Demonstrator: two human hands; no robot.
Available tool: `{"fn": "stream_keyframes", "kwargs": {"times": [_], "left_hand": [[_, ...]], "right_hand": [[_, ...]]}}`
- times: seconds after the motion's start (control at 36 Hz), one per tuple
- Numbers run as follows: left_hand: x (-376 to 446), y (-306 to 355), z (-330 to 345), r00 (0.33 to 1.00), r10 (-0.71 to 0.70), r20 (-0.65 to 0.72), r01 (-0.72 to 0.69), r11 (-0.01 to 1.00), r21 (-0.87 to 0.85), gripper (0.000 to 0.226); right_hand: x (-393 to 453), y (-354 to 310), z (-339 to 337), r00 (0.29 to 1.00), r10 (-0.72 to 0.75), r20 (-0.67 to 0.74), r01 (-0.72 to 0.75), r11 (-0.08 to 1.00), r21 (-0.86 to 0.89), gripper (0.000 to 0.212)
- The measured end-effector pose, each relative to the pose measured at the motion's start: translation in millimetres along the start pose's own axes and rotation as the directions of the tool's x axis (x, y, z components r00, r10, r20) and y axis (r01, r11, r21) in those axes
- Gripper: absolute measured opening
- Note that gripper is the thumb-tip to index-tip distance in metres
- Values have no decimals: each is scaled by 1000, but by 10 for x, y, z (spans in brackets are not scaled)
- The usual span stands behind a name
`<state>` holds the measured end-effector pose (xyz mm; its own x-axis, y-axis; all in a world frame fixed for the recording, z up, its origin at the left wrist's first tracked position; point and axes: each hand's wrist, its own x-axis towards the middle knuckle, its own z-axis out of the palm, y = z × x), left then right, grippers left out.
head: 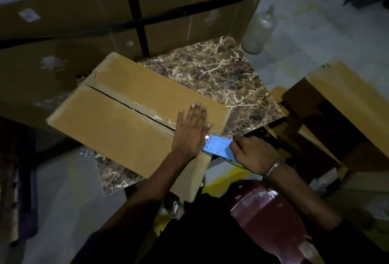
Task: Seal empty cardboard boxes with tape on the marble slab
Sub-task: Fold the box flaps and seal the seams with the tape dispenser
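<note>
A closed cardboard box [117, 116] lies flat on the brown marble slab [212, 72], its two top flaps meeting in a seam covered by clear tape [147, 114]. My left hand [192, 129] presses flat, fingers spread, on the near end of that seam. Just to its right, my right hand [252, 154] grips a blue tape dispenser [219, 146] at the box's near edge, its blade end touching the box corner.
Large stacked cartons [84, 11] with black straps stand behind the slab. A clear glass bottle [260, 30] sits at the back right. More cardboard boxes [341, 103] stand on the right. A dark red seat [267, 217] is below my right arm.
</note>
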<state>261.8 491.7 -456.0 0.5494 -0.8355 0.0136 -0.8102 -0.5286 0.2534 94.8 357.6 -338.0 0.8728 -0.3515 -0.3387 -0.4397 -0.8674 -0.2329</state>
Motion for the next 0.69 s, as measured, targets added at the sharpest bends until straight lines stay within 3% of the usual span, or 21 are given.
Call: {"fn": "stream_keyframes", "kwargs": {"times": [0.14, 0.22, 0.31, 0.42, 0.53, 0.69], "left_hand": [[4, -9, 55, 1000, -4, -8, 4, 1000, 19, 68], [-4, -12, 68, 1000, -3, -12, 4, 1000, 17, 67], [-7, -11, 62, 1000, -2, -15, 2, 1000, 13, 65], [-2, -20, 69, 1000, -2, -14, 2, 1000, 10, 65], [-15, -19, 72, 1000, -1, -18, 1, 1000, 1, 64], [-20, -21, 51, 1000, 3, 1, -3, 1000, -8, 64]], "right_hand": [[-151, 171, 131, 997, 37, -62, -32, 997, 67, 53], [-231, 213, 209, 995, 10, -95, 4, 989, 146, 16], [-296, 279, 236, 989, 9, -147, 12, 990, 140, 7], [-400, 426, 274, 991, 38, -129, -22, 992, 126, 44], [-456, 498, 292, 985, 75, -152, -49, 985, 165, 50], [-474, 607, 454, 977, 108, -181, -81, 986, 147, 41]]}}
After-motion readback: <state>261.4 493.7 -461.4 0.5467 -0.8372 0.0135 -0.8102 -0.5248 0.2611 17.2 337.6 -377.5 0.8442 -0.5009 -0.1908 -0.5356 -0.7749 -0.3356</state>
